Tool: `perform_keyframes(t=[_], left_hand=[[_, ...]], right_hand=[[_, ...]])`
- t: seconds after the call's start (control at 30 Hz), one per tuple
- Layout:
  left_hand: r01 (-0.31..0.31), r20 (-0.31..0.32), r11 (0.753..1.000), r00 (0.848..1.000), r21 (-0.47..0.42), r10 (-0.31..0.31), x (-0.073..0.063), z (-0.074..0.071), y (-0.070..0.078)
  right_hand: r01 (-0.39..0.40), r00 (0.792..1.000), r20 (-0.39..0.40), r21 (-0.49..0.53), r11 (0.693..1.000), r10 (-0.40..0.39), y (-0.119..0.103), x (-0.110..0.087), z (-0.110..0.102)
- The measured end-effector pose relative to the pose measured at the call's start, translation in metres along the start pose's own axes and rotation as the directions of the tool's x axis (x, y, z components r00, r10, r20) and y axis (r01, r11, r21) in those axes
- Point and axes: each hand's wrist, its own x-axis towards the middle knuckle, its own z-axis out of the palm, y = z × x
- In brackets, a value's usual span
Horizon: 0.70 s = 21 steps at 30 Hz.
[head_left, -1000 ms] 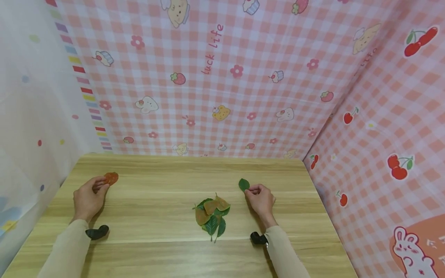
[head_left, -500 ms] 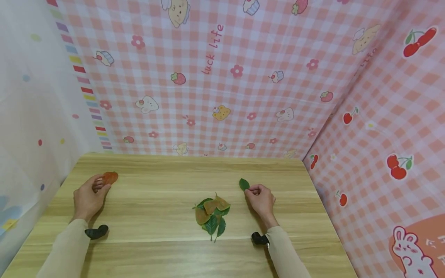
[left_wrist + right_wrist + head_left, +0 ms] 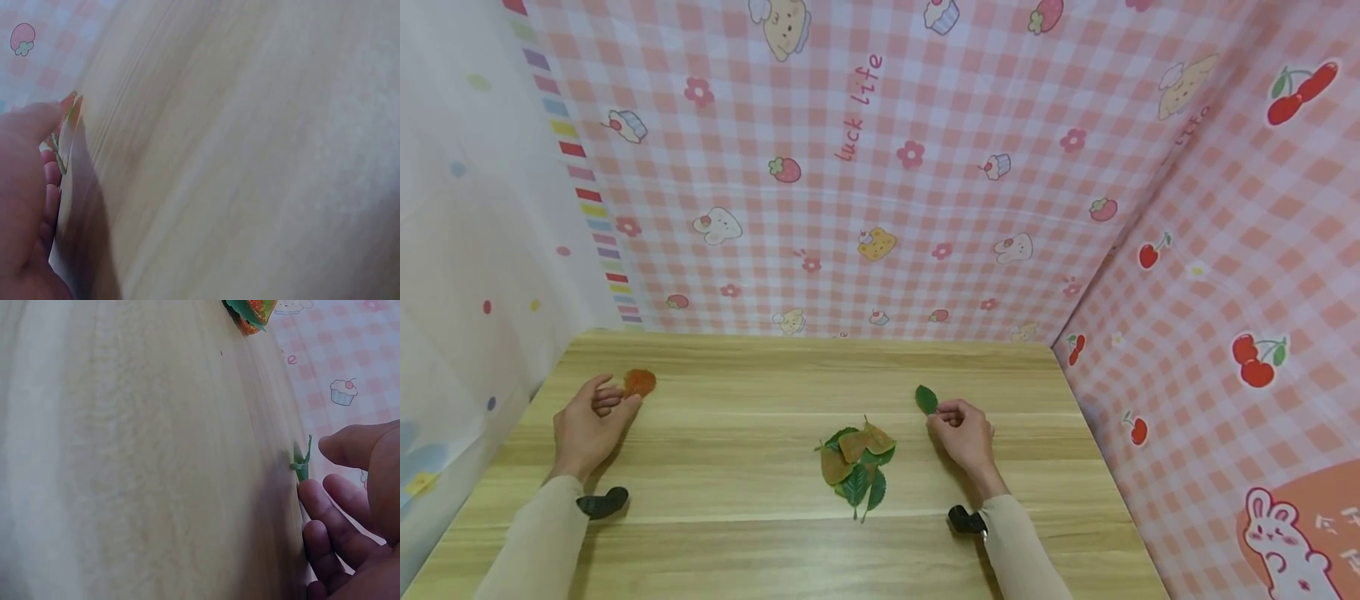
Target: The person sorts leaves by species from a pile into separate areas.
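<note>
Two small groups of leaves lie apart on the table, one by each hand. At the left, the thumb of my left hand [image 3: 587, 425] is at the edge of an orange leaf [image 3: 640, 382], with the fingers drawn back from it. The left wrist view shows that orange leaf [image 3: 74, 111] past the thumb, partly hidden. On the right, my right hand [image 3: 966, 433] is beside a green leaf [image 3: 926, 399]. In the right wrist view, the thumb stands off from the green leaf [image 3: 301, 469], while a fingertip is close against its lower end.
Between the hands is a heap of overlapping green and orange-brown leaves [image 3: 856, 462]. A wood-grain table [image 3: 737, 550] carries everything. Pink checked cloth [image 3: 820, 208] rises behind and at the right, and white cloth [image 3: 475, 250] hangs at the left. Black wrist cameras [image 3: 604, 503] jut from both sleeves.
My left fingers have lifted back off the orange leaf, and that hand has shifted slightly left. The right hand has eased a little away from the green leaf. The heap is unmoved.
</note>
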Motion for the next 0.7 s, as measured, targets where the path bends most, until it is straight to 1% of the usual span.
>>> perform_keyframes(t=[0.1, 0.2, 0.33, 0.47, 0.53, 0.6, 0.7], left_hand=[[0.015, 0.008, 1.0, 1.0, -0.017, -0.015, 0.0, -0.001, -0.001], [0.027, 0.0, 0.999, 1.0, -0.027, -0.027, 0.0, -0.002, -0.001], [0.05, -0.023, 0.998, 0.998, -0.038, -0.051, -0.003, -0.001, 0.0], [0.048, -0.071, 0.999, 0.996, -0.02, -0.049, -0.009, 0.001, 0.005], [0.025, -0.108, 1.0, 0.994, -0.002, -0.025, -0.012, 0.003, 0.011], [0.0, -0.132, 1.0, 0.991, 0.003, 0.001, -0.015, 0.005, 0.019], [-0.059, -0.161, 0.998, 0.985, 0.006, 0.059, -0.018, 0.01, 0.031]], right_hand=[[0.006, 1.0, 0.009, -0.005, 1.0, -0.006, 0.001, -0.001, -0.002], [0.015, 0.999, 0.028, 0.002, 1.0, -0.015, 0.0, -0.004, -0.005], [0.033, 0.997, 0.07, 0.011, 0.999, -0.033, -0.001, -0.009, -0.009], [0.065, 0.992, 0.111, 0.014, 0.998, -0.066, -0.006, -0.017, -0.013], [0.089, 0.988, 0.123, 0.014, 0.996, -0.09, -0.008, -0.021, -0.015], [0.115, 0.985, 0.126, 0.0, 0.993, -0.115, -0.011, -0.026, -0.016], [0.143, 0.982, 0.128, -0.003, 0.99, -0.142, -0.016, -0.033, -0.019]])
